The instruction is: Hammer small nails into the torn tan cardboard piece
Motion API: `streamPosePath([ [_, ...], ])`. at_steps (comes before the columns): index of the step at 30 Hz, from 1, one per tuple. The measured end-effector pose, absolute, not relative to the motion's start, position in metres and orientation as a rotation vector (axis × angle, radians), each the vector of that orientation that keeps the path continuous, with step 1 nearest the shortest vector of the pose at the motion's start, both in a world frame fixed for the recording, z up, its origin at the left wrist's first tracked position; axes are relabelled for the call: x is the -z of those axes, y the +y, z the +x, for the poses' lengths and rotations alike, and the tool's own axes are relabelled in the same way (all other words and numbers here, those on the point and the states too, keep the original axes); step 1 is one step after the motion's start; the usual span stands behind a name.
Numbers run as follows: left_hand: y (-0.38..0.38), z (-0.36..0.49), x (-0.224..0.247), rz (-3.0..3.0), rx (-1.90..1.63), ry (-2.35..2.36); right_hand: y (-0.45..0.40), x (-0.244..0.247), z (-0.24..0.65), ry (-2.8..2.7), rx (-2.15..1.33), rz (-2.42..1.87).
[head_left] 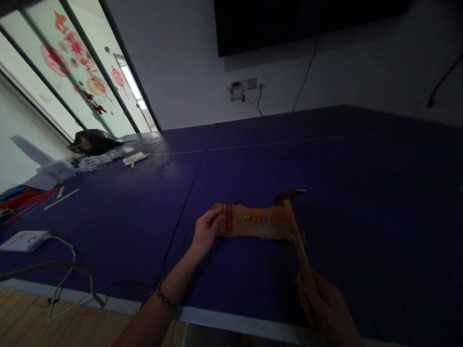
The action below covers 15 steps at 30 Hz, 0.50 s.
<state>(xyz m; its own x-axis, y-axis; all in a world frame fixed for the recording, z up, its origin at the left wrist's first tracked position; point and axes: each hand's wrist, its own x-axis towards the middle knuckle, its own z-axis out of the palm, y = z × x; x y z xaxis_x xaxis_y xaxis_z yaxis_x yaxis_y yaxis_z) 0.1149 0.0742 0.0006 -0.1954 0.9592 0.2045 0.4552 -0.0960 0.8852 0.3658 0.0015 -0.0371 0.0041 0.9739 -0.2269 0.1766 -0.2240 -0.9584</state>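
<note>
A strip of printed brown cardboard (267, 231) with a red band lies on the purple table in front of me. My left hand (206, 233) is at its left end, thumb and fingers pinched on a thin dark nail (222, 209) that is hard to make out. In my right hand (320, 301) is a hammer (299, 243), gripped by its wooden handle. The handle slants over the cardboard's right end, and the dark metal head is just beyond its far edge. Small shiny bits, too small to name, show along the middle of the cardboard.
The purple table (235, 178) reaches the wall, under a dark screen (289, 21). To the left are a white box (25, 241) with a cable, wooden strips (61, 199), a black bag (93, 141) and papers. A thin dark stick (184, 238) lies beside my left wrist.
</note>
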Motion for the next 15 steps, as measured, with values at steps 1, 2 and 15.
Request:
streamPosePath([
  [1, 0.080, 0.122, 0.002, 1.561, -1.250, 1.635, 0.002, 0.038, 0.367, -1.251, -1.318, -1.515],
  [2, 0.086, 0.127, 0.005, 1.568, -1.243, 1.625, 0.003, 0.038, 0.368, -1.270, -1.336, -1.518],
  [15, 0.112, 0.149, 0.039, 1.657, -1.147, 1.702, 0.003, 0.039, 0.369, -1.257, -1.341, -1.513],
])
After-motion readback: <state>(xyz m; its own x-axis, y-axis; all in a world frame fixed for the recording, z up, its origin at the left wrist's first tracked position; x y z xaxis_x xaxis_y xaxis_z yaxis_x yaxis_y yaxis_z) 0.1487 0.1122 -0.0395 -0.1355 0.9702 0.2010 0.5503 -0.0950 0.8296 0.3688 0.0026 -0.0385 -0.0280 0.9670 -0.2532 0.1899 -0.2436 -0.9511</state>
